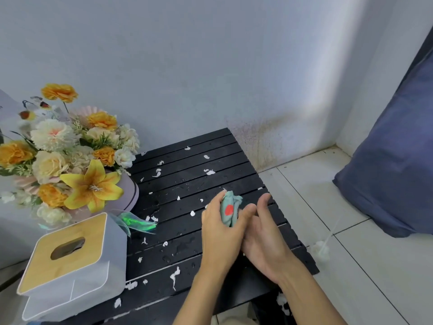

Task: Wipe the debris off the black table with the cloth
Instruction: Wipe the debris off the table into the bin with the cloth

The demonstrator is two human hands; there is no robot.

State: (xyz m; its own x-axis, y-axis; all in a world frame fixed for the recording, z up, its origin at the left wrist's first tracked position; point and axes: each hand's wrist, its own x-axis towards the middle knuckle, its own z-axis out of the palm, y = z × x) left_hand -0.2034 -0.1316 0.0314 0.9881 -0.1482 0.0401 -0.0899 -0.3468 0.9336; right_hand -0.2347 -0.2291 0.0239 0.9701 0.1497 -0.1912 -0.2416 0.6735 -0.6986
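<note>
Most of the debris (209, 171) sits left of and beyond the cloth (230, 211), bunched in the left hand (220, 233)'s curled fingers over the black surface (199, 181); right hand (264, 233) alongside, fingers straight.

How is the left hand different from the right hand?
The left hand grips the bunched cloth; the right hand seems to hold nothing. The left hand's fingers curl round the cloth, while the right hand's fingers are fairly straight. The left hand is further in over the black table; the right hand is by its right edge. Both are close together above the table, where white debris still lies.
</note>
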